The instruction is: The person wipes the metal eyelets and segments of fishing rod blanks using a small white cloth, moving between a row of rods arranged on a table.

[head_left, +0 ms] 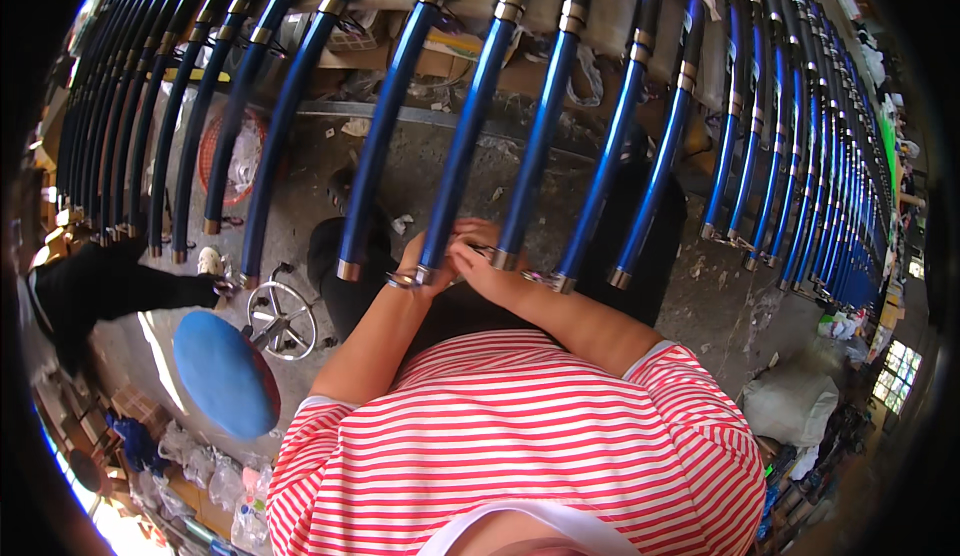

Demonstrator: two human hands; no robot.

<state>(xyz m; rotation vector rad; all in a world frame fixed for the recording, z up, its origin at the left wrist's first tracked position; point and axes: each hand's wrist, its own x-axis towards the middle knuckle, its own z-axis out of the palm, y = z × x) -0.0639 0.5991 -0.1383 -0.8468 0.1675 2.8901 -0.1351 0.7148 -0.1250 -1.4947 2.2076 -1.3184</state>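
My left hand (pixel 412 254) and my right hand (pixel 478 265) meet in front of my lap, their fingers closed together. A small dark piece seems to sit between the fingers, mostly hidden, and I cannot make out what it is. Glossy blue rods (pixel 467 146) with silver-coloured metal ends hang in a long row before me. One rod crosses in front of my left hand, its lower end near my wrist. Another rod (pixel 540 131) ends just above my right wrist. Thin rings or wire loops (pixel 541 277) show by some of the rod ends.
A round blue stool (pixel 225 374) with a metal ring base stands at my left. Beyond it, a person in dark clothing (pixel 110 281) is partly in view. A red basket (pixel 210 156) sits behind the left rods. At right lies a pale sack (pixel 793 403).
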